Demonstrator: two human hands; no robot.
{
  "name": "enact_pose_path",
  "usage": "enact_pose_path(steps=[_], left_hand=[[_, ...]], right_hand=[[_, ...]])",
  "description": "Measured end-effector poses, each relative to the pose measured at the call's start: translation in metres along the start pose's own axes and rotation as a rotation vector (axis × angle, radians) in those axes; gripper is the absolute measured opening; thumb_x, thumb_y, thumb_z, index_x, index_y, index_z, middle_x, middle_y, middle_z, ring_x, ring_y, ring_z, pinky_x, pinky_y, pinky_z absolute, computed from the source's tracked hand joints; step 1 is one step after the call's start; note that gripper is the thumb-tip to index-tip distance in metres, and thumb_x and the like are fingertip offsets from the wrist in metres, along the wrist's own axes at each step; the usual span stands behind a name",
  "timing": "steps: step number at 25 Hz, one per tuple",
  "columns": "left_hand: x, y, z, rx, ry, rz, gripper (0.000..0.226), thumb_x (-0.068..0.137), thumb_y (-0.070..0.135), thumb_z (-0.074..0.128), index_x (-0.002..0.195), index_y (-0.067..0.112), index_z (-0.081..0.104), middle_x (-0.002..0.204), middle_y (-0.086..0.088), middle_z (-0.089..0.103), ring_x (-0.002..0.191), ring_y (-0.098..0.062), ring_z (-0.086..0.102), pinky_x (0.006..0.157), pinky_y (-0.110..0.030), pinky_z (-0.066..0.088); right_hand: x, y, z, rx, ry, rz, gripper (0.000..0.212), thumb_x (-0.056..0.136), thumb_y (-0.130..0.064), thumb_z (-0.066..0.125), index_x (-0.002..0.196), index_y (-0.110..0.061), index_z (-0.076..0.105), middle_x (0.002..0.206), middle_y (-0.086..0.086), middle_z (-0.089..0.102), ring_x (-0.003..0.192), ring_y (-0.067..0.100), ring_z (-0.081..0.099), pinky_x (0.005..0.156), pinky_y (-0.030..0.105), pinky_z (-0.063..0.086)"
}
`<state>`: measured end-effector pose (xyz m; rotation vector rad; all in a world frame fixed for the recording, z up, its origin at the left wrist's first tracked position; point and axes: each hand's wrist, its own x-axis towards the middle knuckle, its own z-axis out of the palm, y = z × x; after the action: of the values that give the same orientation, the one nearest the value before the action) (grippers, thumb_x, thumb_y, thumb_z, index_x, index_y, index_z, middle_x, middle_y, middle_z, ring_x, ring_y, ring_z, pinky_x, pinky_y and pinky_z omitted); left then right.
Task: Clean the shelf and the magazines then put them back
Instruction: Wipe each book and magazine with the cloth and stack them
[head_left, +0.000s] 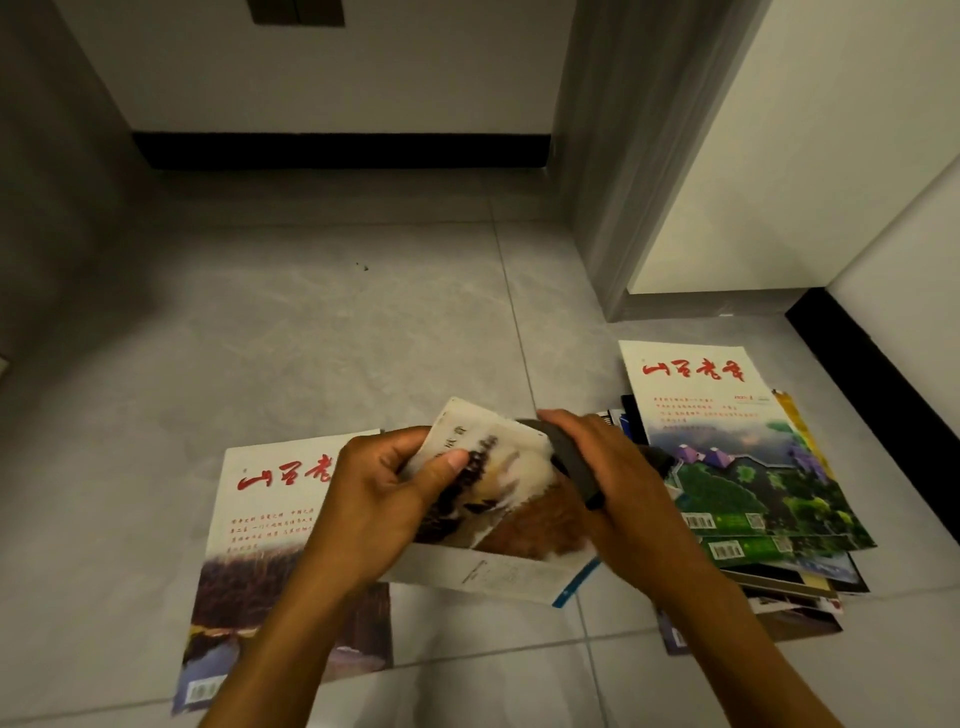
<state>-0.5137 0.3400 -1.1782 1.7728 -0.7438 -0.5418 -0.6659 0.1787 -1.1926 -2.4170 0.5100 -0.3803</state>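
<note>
My left hand (387, 496) grips a magazine (506, 499) with a white and brown cover, thumb on top, holding it above the floor. Against that cover's right part my right hand (618, 473) holds a dark grey cloth (569, 460), fingers curled round it. Under my left forearm a magazine with red title characters (270, 525) lies flat on the grey floor tiles. To the right sits an untidy pile of magazines (748, 467), the top one showing red characters and a green landscape. No shelf is in view.
Grey floor tiles (311, 322) stretch ahead to a white wall with a black skirting (337, 150). A grey door frame (602, 208) and a white panel stand at the right, with black skirting (872, 374) along the right wall.
</note>
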Motion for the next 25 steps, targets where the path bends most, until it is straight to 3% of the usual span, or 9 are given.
enact_pose_path(steps=[2, 4, 6, 8, 11, 14, 17, 21, 25], left_hand=[[-0.005, -0.004, -0.011, -0.027, -0.012, -0.002, 0.012, 0.079, 0.034, 0.062, 0.088, 0.034, 0.071, 0.084, 0.023, 0.072, 0.081, 0.000, 0.068, 0.063, -0.012, 0.051], [-0.010, -0.013, -0.020, -0.081, 0.006, -0.039, 0.016, 0.077, 0.033, 0.062, 0.089, 0.031, 0.072, 0.086, 0.018, 0.074, 0.083, -0.003, 0.070, 0.065, -0.016, 0.055], [-0.013, -0.025, -0.026, -0.153, 0.044, -0.082, 0.018, 0.078, 0.028, 0.063, 0.092, 0.023, 0.074, 0.088, 0.008, 0.076, 0.082, -0.010, 0.071, 0.067, -0.025, 0.059], [-0.014, -0.032, -0.026, -0.217, 0.090, -0.145, 0.017, 0.080, 0.024, 0.064, 0.093, 0.019, 0.073, 0.088, 0.005, 0.076, 0.080, -0.011, 0.072, 0.065, -0.026, 0.059], [-0.014, -0.036, -0.024, -0.218, -0.034, -0.261, 0.014, 0.087, 0.011, 0.062, 0.096, 0.018, 0.071, 0.090, 0.005, 0.076, 0.082, -0.012, 0.071, 0.064, -0.021, 0.057], [-0.006, -0.036, -0.045, -0.044, -0.344, -0.301, 0.020, 0.086, 0.009, 0.068, 0.100, 0.021, 0.074, 0.096, 0.001, 0.074, 0.092, -0.018, 0.070, 0.079, -0.034, 0.058], [0.000, -0.025, -0.035, 0.464, -0.532, -0.124, 0.011, 0.087, 0.030, 0.070, 0.096, 0.036, 0.071, 0.088, 0.017, 0.071, 0.083, -0.006, 0.067, 0.075, -0.020, 0.053], [-0.007, -0.011, 0.007, 0.371, -0.342, -0.080, 0.025, 0.084, 0.060, 0.052, 0.096, 0.042, 0.064, 0.090, 0.022, 0.068, 0.084, -0.006, 0.067, 0.082, -0.028, 0.056], [0.001, -0.012, -0.019, 0.193, -0.220, -0.086, 0.013, 0.084, 0.050, 0.059, 0.093, 0.045, 0.067, 0.087, 0.023, 0.071, 0.083, 0.000, 0.068, 0.074, -0.032, 0.058]], right_hand=[[-0.017, 0.024, -0.002, 0.029, -0.140, 0.264, 0.049, 0.091, -0.003, 0.059, 0.136, -0.010, 0.040, 0.130, 0.007, 0.047, 0.121, 0.017, 0.044, 0.092, 0.006, 0.029], [-0.032, 0.049, -0.004, 0.067, -0.150, 0.416, 0.047, 0.095, -0.010, 0.054, 0.138, -0.012, 0.038, 0.139, 0.012, 0.046, 0.125, 0.021, 0.045, 0.099, 0.016, 0.031], [-0.042, 0.059, -0.006, 0.165, 0.006, 0.428, 0.041, 0.093, -0.023, 0.055, 0.132, -0.029, 0.044, 0.130, 0.001, 0.057, 0.113, 0.011, 0.056, 0.097, 0.027, 0.045], [-0.043, 0.059, -0.005, 0.430, 0.219, 0.407, 0.034, 0.090, -0.030, 0.051, 0.124, -0.038, 0.051, 0.111, -0.021, 0.062, 0.101, -0.002, 0.060, 0.081, 0.023, 0.055], [-0.036, 0.056, -0.001, 0.771, 0.386, 0.498, 0.036, 0.086, -0.032, 0.054, 0.118, -0.049, 0.055, 0.112, -0.019, 0.062, 0.100, 0.007, 0.064, 0.071, 0.028, 0.060], [-0.029, 0.049, -0.007, 0.711, 0.373, 0.432, 0.039, 0.087, -0.027, 0.058, 0.124, -0.035, 0.054, 0.119, -0.012, 0.060, 0.105, 0.018, 0.063, 0.075, 0.032, 0.059], [-0.012, 0.019, -0.008, 0.552, 0.250, 0.203, 0.038, 0.089, -0.012, 0.064, 0.117, -0.037, 0.057, 0.112, -0.026, 0.062, 0.107, -0.001, 0.059, 0.090, 0.015, 0.047], [0.005, -0.016, 0.016, 0.409, 0.195, 0.003, 0.041, 0.094, -0.022, 0.059, 0.131, -0.035, 0.050, 0.122, -0.030, 0.052, 0.115, -0.013, 0.048, 0.096, 0.007, 0.038], [-0.008, 0.021, 0.025, 0.315, 0.137, 0.130, 0.040, 0.097, -0.047, 0.046, 0.135, -0.038, 0.040, 0.118, -0.010, 0.057, 0.103, -0.003, 0.059, 0.085, 0.024, 0.055]])
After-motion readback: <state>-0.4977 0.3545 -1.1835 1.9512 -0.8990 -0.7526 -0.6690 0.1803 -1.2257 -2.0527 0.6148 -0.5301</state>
